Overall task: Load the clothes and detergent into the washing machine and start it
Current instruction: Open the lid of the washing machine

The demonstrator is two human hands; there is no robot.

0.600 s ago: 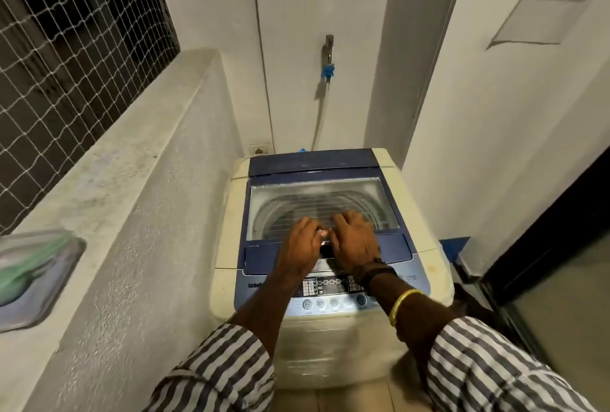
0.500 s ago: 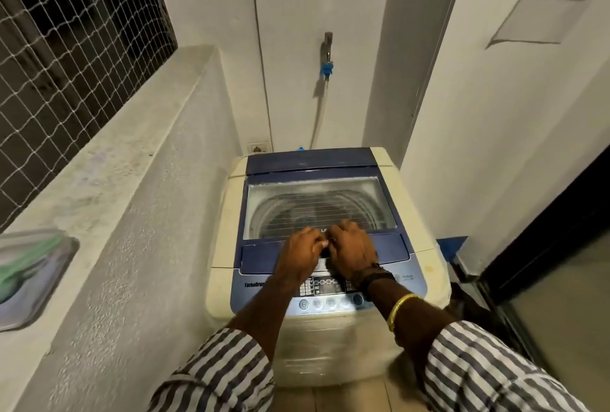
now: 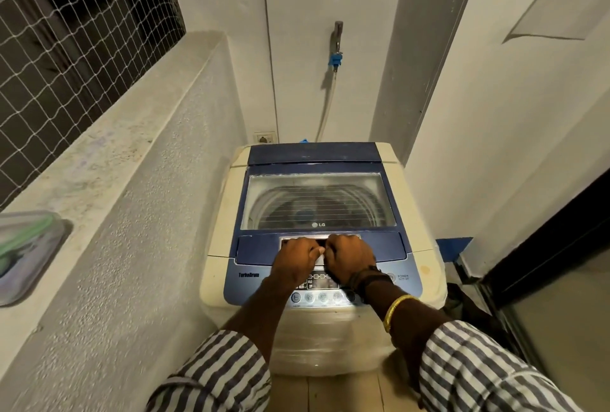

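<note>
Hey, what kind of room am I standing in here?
Probably a laundry balcony or utility nook: a top-load washer, a wall tap with hose, and a netted opening above a ledge.

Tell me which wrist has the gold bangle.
The right wrist: a gold bangle sits on that forearm, just behind a dark band nearer the right hand. The left hand has a bare wrist.

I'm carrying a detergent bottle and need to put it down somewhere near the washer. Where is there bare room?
The grey concrete ledge is bare between the netted window and the clear lidded container. The cream and blue washing machine is crowded in front: left hand and right hand grip its lid handle.
</note>
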